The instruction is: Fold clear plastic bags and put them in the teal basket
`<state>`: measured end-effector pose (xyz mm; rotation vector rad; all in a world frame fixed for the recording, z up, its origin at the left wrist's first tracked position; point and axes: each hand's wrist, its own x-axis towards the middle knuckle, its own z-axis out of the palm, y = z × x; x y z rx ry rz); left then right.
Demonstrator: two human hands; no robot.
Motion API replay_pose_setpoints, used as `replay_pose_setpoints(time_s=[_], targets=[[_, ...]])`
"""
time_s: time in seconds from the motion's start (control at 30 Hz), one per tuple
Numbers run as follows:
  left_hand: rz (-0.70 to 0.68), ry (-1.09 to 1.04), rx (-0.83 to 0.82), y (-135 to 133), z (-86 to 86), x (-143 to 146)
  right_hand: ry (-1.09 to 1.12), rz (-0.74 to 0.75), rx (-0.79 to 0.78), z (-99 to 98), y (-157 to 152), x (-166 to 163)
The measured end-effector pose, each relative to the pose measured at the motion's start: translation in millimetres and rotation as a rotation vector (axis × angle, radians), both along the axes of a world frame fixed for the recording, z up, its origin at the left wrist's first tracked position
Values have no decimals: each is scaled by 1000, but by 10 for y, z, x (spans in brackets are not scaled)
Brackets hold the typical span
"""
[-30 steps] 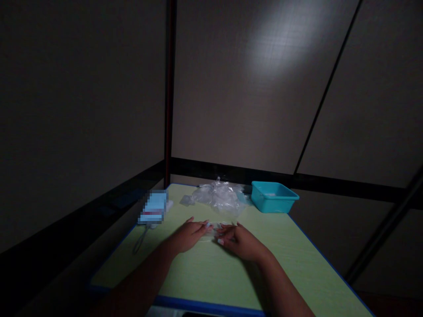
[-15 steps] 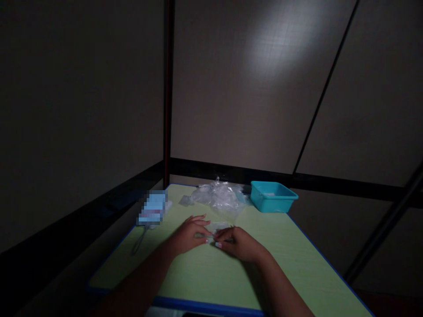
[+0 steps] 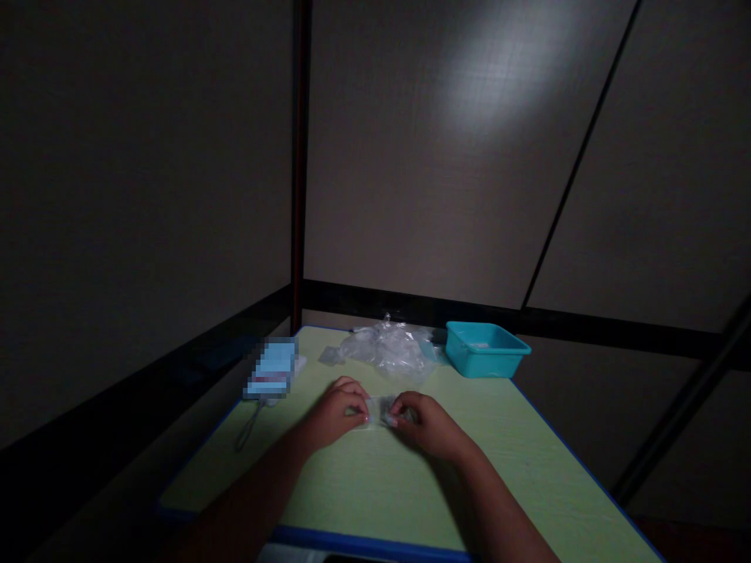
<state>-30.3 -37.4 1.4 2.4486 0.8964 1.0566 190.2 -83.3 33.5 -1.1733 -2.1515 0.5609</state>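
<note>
A small clear plastic bag (image 3: pixel 376 408) lies between my hands over the middle of the green table. Its left side is pinched between the thumb and fingers of my left hand (image 3: pixel 337 414). My right hand (image 3: pixel 428 424) is closed at the bag's right side, thumb against fingertips. Something dark and small (image 3: pixel 387 407) shows by the right fingertips; whether it sits inside the bag or on it I cannot tell, and the fingers partly cover it.
Behind the hands lies a heap of crumpled clear plastic bags (image 3: pixel 390 348). A turquoise basket (image 3: pixel 486 360) stands at the back right of the green table (image 3: pixel 364 493). To the left is a pixelated blue item (image 3: pixel 273 367) with a cord loop (image 3: pixel 246 430). Walls enclose the back and left.
Both hands have shifted slightly, and the small bag now lies flatter between them. Earlier a thin strip of something showed between the left fingers. The heap and basket stay put.
</note>
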Motion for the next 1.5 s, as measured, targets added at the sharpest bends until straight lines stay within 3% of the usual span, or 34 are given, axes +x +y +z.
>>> replay_pose_setpoints(time_s=[0.3,1.2,1.33,1.5], targets=[[-5,-8,-4,3,-6,4,-234,-114,98,-157,88,-56],[148,33,56,-10,-9,23,-271,-189,118,-214,130,-157],[155,35,64,-7,-24,19,-223,-177,152,-180,107,-169],[158,41,65,-16,-15,26,-115,-176,284,-4,6,-164]])
